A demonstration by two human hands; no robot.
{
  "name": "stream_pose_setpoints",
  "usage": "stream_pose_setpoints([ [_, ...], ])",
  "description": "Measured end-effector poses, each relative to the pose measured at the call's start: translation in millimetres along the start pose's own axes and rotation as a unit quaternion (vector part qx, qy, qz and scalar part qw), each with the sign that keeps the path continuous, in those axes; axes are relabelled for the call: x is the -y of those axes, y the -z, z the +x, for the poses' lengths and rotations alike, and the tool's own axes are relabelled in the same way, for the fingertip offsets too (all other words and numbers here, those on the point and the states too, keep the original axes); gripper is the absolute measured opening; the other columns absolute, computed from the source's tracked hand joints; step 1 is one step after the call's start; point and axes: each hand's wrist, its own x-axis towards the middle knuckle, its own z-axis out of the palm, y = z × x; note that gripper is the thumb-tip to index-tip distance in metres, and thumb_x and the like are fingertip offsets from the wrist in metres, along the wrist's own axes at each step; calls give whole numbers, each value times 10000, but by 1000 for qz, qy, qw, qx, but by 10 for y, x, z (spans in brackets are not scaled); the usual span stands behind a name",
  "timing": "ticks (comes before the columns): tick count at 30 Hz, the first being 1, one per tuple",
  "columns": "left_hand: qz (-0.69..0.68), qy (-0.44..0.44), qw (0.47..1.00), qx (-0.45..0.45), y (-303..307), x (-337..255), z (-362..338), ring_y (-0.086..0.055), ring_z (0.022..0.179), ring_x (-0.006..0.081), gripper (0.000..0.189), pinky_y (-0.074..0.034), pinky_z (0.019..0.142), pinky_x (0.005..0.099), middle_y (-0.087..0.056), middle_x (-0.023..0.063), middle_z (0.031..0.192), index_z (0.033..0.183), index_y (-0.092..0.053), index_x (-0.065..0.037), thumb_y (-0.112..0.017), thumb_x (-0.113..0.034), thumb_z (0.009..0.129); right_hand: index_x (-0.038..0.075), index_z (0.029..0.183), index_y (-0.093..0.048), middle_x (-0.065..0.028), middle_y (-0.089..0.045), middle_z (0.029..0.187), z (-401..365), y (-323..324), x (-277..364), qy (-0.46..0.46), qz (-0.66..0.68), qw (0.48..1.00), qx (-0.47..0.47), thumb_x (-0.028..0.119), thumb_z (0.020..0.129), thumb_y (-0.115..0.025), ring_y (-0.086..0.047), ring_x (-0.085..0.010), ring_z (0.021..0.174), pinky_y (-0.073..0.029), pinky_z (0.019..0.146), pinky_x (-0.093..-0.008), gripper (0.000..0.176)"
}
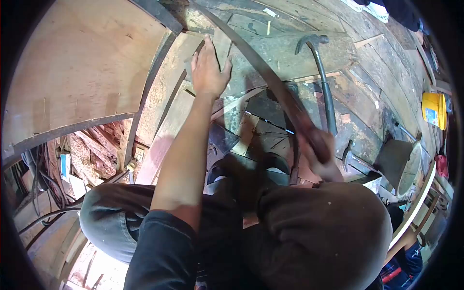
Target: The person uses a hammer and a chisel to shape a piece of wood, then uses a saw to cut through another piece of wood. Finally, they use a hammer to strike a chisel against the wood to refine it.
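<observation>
My left hand (209,72) reaches forward with its fingers stretched and thumb spread, palm down over the boards and beside a thin dark strip (170,99). My right hand (323,157), smeared by motion, is closed around the near end of a long dark brown strip (270,79), which looks like wood. From there the strip runs forward and left to the top of the view. Just right of it, a claw hammer (324,79) lies on the planks. A thin black-and-white stick (268,121) rests between my feet and the hands.
A plywood panel (87,63) stands at left, above wood scraps (99,150) and black cables (53,181). On the right are a smaller hammer (349,155), a round metal container (398,164) and a yellow bucket (434,110). Another person's arm (402,245) shows at lower right.
</observation>
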Motion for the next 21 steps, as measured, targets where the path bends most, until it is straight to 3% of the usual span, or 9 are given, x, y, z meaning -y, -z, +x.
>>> stream_pose_setpoints([
  [1, 2, 3, 1000, 0, 1, 19, 13, -467, 1274, 304, 846, -262, 1135, 432, -490, 185, 1382, 1518, -136, -37, -589, -384, 893, -51, 936, -645, -111, -625, 691, -335, 111, 20, -62, -88, 994, -32, 138, 811, -665, -574, -194, 551, -430, 525, -331, 228],
  [4, -6, -21, 1000, -16, -38, 31, -13, -448, 1301, 275, 839, -237, 1145, 419, -486, 187, 1382, 1510, -152, -35, -598, -357, 877, -1, 837, -648, -39, -594, 618, -1051, 519, -413, -235, 178, 952, 84, 193, 871, -614, -546, -114, 511, -406, 485, -309, 200],
  [6, -6, -38, 999, -3, -42, 63, -8, -451, 1297, 276, 830, -237, 1145, 423, -487, 184, 1381, 1510, -168, -41, -603, -351, 874, -24, 875, -655, -51, -630, 701, -1168, 482, -402, -301, -7, 951, 76, 123, 865, -614, -592, -127, 607, -437, 537, -307, 153],
  [8, -4, -60, 998, 4, 2, 37, 0, -461, 1282, 284, 804, -248, 1136, 436, -490, 180, 1378, 1508, -204, -56, -608, -334, 870, -56, 998, -640, -89, -644, 745, -768, -242, -479, -32, -76, 965, -250, 51, 859, -583, -612, -165, 646, -471, 584, -294, 184],
  [9, -5, -69, 998, 3, 26, 28, 6, -461, 1282, 284, 804, -248, 1136, 436, -490, 180, 1378, 1508, -204, -56, -608, -334, 870, -38, 936, -610, -69, -586, 697, -166, -132, -166, 41, -14, 997, -63, 35, 860, -581, -550, -160, 589, -436, 550, -316, 109],
  [10, -4, -68, 998, 6, 25, 38, 11, -464, 1278, 287, 800, -253, 1132, 440, -491, 179, 1377, 1509, -202, -57, -604, -328, 873, -30, 896, -585, -77, -520, 652, 230, -206, -239, 103, -62, 992, -38, 57, 871, -586, -492, -158, 558, -396, 523, -338, 91],
  [15, -2, 5, 1000, 17, 38, 19, 56, -478, 1258, 290, 819, -258, 1133, 450, -508, 183, 1350, 1518, -143, -42, -582, -337, 893, -25, 861, -577, -123, -512, 651, 1087, -473, -235, 101, 0, 992, -73, 38, 827, -629, -484, -180, 554, -393, 532, -339, 88],
  [20, 4, -22, 999, 25, 21, 48, 70, -457, 1292, 269, 857, -226, 1153, 429, -491, 185, 1379, 1520, -100, -34, -569, -394, 900, -16, 925, -604, -130, -527, 670, 147, -4, 108, 12, -126, 992, 1, 55, 808, -655, -522, -188, 585, -399, 554, -340, 146],
  [21, 7, -39, 999, 7, -8, 64, 54, -442, 1312, 268, 857, -219, 1156, 427, -473, 187, 1403, 1519, -105, -33, -569, -399, 898, -2, 980, -617, -103, -550, 674, -323, -103, 85, -36, -101, 990, -93, 126, 843, -651, -524, -164, 576, -404, 542, -328, 191],
])
